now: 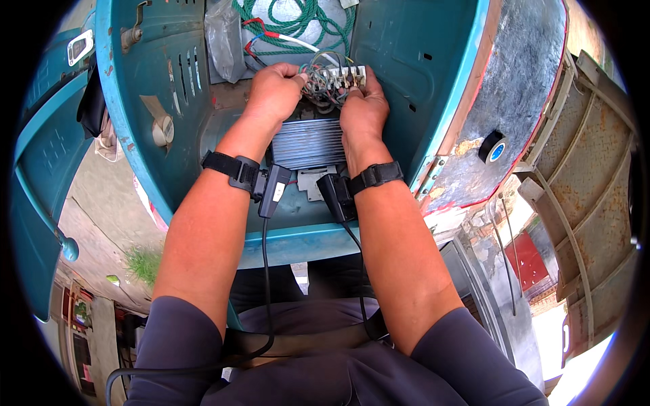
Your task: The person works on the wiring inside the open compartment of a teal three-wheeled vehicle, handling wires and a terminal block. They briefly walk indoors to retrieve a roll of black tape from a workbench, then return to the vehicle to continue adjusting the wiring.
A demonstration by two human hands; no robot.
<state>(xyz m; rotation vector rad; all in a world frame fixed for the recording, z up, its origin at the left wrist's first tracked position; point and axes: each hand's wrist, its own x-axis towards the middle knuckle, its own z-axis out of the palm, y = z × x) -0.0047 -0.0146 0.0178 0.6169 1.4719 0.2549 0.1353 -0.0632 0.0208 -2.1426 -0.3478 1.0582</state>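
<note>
Inside a teal metal compartment (386, 40), both hands work at a tangle of thin wires (318, 88) with a row of white connectors (353, 73). My left hand (274, 95) pinches at the left side of the wire bundle; the exact strand is too small to tell. My right hand (365, 111) grips the connector row from its right end, thumb in front and fingers partly hidden behind. Just below lies a silver finned metal box (308, 144). Black straps with small devices sit on both wrists, their cables running down toward my body.
Coiled green rope (291, 28) and a clear plastic bag (225, 44) lie at the compartment's far end. A tape roll (162, 130) is against its left wall. A teal door (47, 155) hangs open at left; a rusty metal panel (589, 203) stands at right.
</note>
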